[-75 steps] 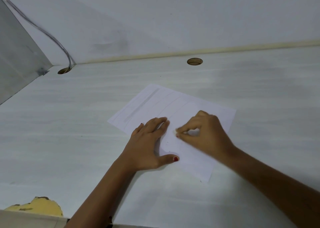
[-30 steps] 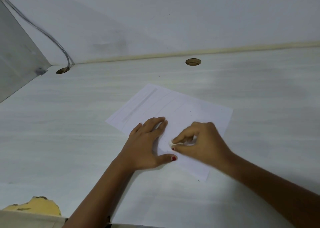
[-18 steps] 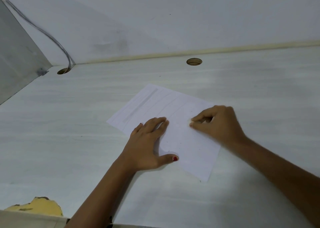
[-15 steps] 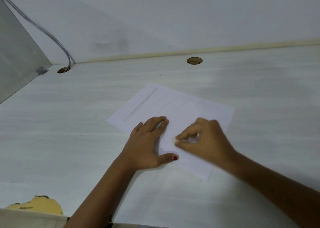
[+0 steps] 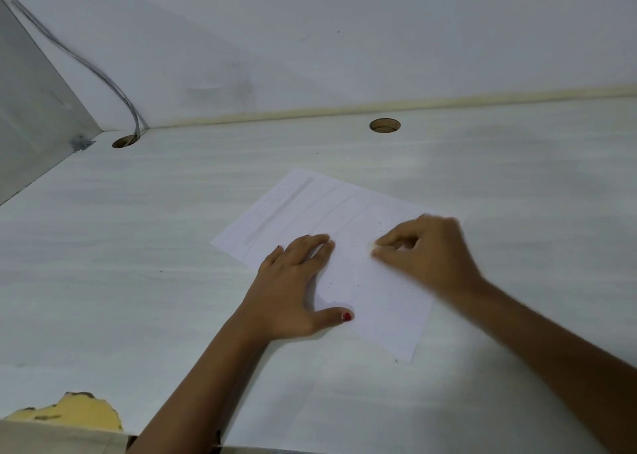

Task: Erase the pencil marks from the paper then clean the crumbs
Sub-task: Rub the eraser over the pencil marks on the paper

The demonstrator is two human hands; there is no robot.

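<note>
Right hand [image 5: 427, 252] slid eraser [image 5: 373, 246] up paper [image 5: 382, 302]; left hand [image 5: 286, 288] flat.

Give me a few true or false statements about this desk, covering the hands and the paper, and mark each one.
1. The left hand lies flat on the paper. True.
2. The right hand is empty. False: it pinches a small eraser.
3. A cable runs into a hole in the desk. True.
4. The paper hangs over the desk's edge. False: it lies wholly on the desk.
</note>
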